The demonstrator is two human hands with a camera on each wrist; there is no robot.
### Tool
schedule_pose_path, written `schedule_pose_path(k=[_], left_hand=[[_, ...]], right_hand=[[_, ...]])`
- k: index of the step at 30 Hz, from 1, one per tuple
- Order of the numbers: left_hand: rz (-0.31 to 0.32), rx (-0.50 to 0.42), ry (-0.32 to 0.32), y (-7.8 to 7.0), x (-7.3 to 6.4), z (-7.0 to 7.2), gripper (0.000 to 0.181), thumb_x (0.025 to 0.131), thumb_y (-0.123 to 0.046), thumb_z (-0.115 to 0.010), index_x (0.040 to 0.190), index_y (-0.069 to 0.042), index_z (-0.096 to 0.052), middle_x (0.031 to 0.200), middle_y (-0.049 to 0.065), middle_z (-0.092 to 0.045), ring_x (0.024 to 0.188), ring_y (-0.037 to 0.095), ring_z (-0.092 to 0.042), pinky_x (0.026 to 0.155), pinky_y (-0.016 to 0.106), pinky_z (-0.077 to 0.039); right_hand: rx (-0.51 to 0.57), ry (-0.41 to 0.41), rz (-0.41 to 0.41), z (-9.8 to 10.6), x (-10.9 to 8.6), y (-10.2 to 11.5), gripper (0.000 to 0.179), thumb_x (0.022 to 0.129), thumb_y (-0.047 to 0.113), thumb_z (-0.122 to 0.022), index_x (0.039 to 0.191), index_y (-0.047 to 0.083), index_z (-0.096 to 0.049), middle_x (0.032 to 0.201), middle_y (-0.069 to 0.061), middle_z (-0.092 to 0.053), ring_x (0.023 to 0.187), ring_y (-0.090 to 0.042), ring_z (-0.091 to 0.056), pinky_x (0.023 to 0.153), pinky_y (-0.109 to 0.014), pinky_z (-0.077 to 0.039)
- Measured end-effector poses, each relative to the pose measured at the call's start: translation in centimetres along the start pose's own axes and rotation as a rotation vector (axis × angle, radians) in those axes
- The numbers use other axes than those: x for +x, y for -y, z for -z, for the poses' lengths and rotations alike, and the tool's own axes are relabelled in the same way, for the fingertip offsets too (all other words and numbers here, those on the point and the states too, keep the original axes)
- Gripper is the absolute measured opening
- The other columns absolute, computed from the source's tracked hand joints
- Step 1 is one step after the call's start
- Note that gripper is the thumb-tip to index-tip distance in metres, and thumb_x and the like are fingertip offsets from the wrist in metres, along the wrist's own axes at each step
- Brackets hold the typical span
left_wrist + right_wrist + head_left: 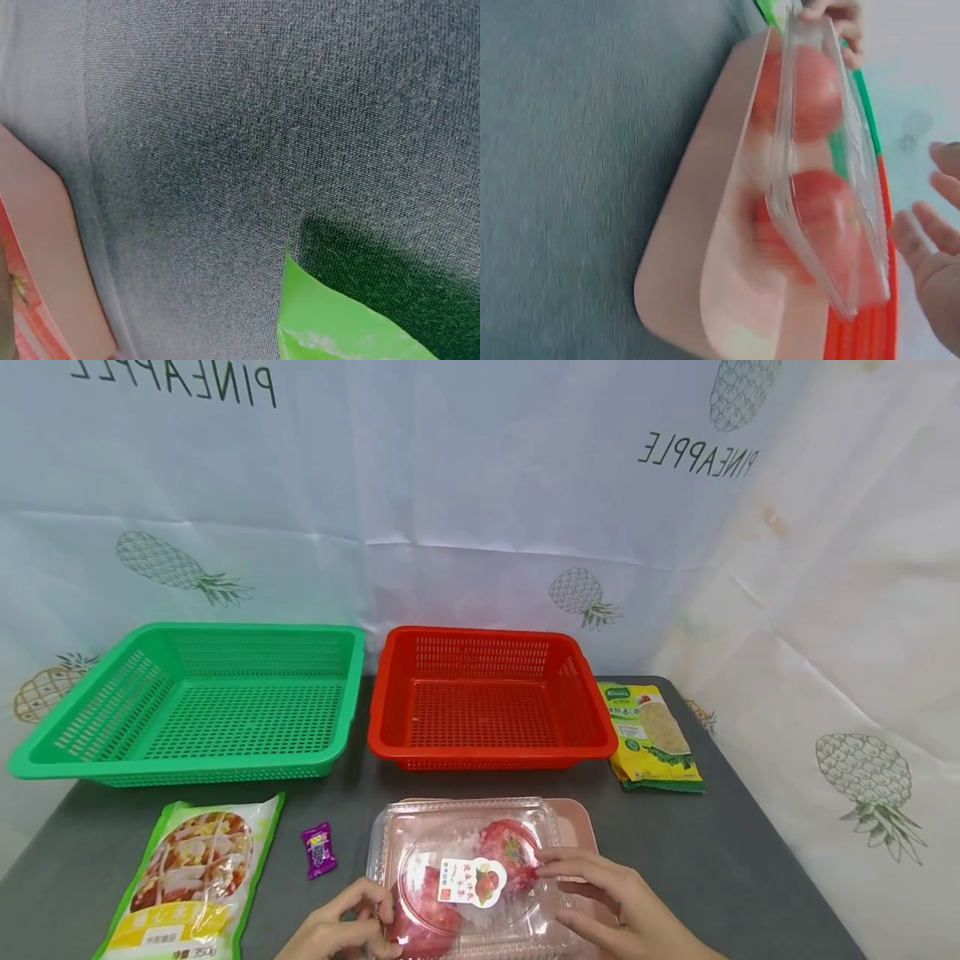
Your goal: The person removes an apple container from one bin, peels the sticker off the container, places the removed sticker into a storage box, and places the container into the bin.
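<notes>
A clear plastic clamshell box [517, 914] with red apples [427, 914] inside stands over a pink box [573, 827] with rounded corners. On its lid is a white label [471, 882]. My left hand [341, 927] pinches the clamshell's near left corner between thumb and fingers; the same hand [838, 22] shows at its far end in the right wrist view. My right hand [615, 893] is by the right side, fingers spread and loosely bent. In the right wrist view a gap parts these fingers [930, 225] from the plastic. The left wrist view catches only the pink box's edge [56, 232].
A green basket [337, 752] and a red basket [491, 753] stand at the back against a pineapple-print cloth [465, 460]. To the left lie a white-green food bag [191, 877] and a small purple packet [319, 850]. A yellow Knorr packet [652, 735] lies back right.
</notes>
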State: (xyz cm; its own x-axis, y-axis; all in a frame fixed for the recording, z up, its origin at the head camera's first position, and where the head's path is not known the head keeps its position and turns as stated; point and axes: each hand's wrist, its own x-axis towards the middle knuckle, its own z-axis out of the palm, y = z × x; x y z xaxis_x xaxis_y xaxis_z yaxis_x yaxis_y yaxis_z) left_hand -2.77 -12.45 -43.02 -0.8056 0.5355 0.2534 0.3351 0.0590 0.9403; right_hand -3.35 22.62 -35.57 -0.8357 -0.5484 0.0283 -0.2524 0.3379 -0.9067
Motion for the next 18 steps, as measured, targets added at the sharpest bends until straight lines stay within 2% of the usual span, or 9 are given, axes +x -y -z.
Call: schedule_pose_path(k=[1, 3, 4, 5, 7, 11, 14, 16, 18], left_hand=[[-0.057, 0.020, 0.000, 0.2, 0.1, 0.0, 0.019, 0.084, 0.004, -0.066, 0.088, -0.013, -0.060, 0.097, -0.003, -0.049, 0.072, 0.006, -0.049, 0.049, 0.017, -0.041], [-0.272, 0.131, -0.031, 0.8, 0.1, -0.2, 0.027, 0.078, 0.013, -0.068, 0.085, -0.013, -0.062, 0.098, 0.001, -0.048, 0.075, 0.007, -0.048, 0.050, 0.015, -0.040], [-0.343, 0.156, -0.043, 1.0, 0.1, -0.2, 0.031, 0.074, 0.016, -0.068, 0.084, -0.013, -0.061, 0.099, 0.002, -0.047, 0.075, 0.007, -0.047, 0.052, 0.015, -0.039], [-0.408, 0.182, -0.059, 1.2, 0.1, -0.2, 0.035, 0.071, 0.019, -0.068, 0.083, -0.013, -0.061, 0.099, 0.002, -0.047, 0.075, 0.007, -0.046, 0.053, 0.014, -0.039], [-0.478, 0.190, -0.083, 1.5, 0.1, -0.3, 0.041, 0.065, 0.025, -0.066, 0.082, -0.012, -0.060, 0.098, 0.004, -0.046, 0.075, 0.008, -0.045, 0.055, 0.014, -0.038], [-0.454, 0.180, -0.116, 1.5, 0.0, -0.5, 0.047, 0.062, 0.028, -0.063, 0.083, -0.013, -0.059, 0.095, 0.003, -0.047, 0.071, 0.007, -0.044, 0.053, 0.014, -0.037], [-0.420, 0.192, -0.119, 1.5, 0.0, -0.6, 0.048, 0.063, 0.028, -0.062, 0.085, -0.014, -0.060, 0.096, 0.002, -0.047, 0.073, 0.006, -0.045, 0.053, 0.014, -0.038], [-0.433, 0.185, -0.116, 1.8, 0.0, -0.6, 0.047, 0.065, 0.029, -0.060, 0.087, -0.013, -0.060, 0.096, 0.003, -0.047, 0.074, 0.007, -0.046, 0.053, 0.013, -0.038], [-0.412, 0.185, -0.114, 1.7, 0.1, -0.6, 0.049, 0.066, 0.029, -0.059, 0.089, -0.015, -0.060, 0.097, 0.001, -0.048, 0.075, 0.006, -0.046, 0.054, 0.013, -0.039]], right_hand=[[0.049, 0.003, 0.015, -0.2, 0.2, 0.0, 0.035, 0.093, 0.009, -0.062, 0.128, 0.009, -0.058, 0.133, -0.018, -0.052, 0.116, -0.012, -0.055, 0.087, -0.030, -0.051], [0.122, 0.026, 0.028, -0.7, 0.7, 0.1, 0.034, 0.093, 0.006, -0.060, 0.128, 0.006, -0.057, 0.135, -0.021, -0.049, 0.119, -0.012, -0.052, 0.090, -0.029, -0.049], [0.135, 0.036, 0.036, -0.9, 0.9, 0.0, 0.034, 0.094, 0.005, -0.059, 0.128, 0.005, -0.057, 0.135, -0.022, -0.048, 0.119, -0.012, -0.052, 0.090, -0.029, -0.049], [0.148, 0.045, 0.023, -1.0, 1.1, 0.0, 0.034, 0.094, 0.006, -0.059, 0.128, 0.006, -0.057, 0.136, -0.021, -0.047, 0.120, -0.012, -0.052, 0.090, -0.028, -0.049], [0.158, 0.057, 0.001, -1.3, 1.5, 0.0, 0.034, 0.095, 0.007, -0.059, 0.128, 0.008, -0.057, 0.138, -0.020, -0.046, 0.121, -0.012, -0.051, 0.091, -0.028, -0.048], [0.171, 0.066, -0.030, -1.6, 2.0, 0.1, 0.034, 0.094, 0.008, -0.059, 0.128, 0.009, -0.057, 0.140, -0.017, -0.045, 0.122, -0.013, -0.051, 0.091, -0.028, -0.048], [0.207, 0.078, -0.018, -1.7, 2.0, 0.0, 0.033, 0.095, 0.007, -0.058, 0.128, 0.007, -0.056, 0.141, -0.019, -0.042, 0.123, -0.013, -0.049, 0.092, -0.029, -0.047], [0.235, 0.084, -0.015, -1.9, 2.0, -0.1, 0.033, 0.095, 0.006, -0.057, 0.129, 0.006, -0.056, 0.143, -0.021, -0.040, 0.124, -0.011, -0.047, 0.092, -0.029, -0.047], [0.263, 0.089, -0.009, -1.9, 2.0, 0.0, 0.033, 0.096, 0.005, -0.056, 0.129, 0.004, -0.055, 0.144, -0.022, -0.038, 0.126, -0.008, -0.044, 0.093, -0.030, -0.046]])
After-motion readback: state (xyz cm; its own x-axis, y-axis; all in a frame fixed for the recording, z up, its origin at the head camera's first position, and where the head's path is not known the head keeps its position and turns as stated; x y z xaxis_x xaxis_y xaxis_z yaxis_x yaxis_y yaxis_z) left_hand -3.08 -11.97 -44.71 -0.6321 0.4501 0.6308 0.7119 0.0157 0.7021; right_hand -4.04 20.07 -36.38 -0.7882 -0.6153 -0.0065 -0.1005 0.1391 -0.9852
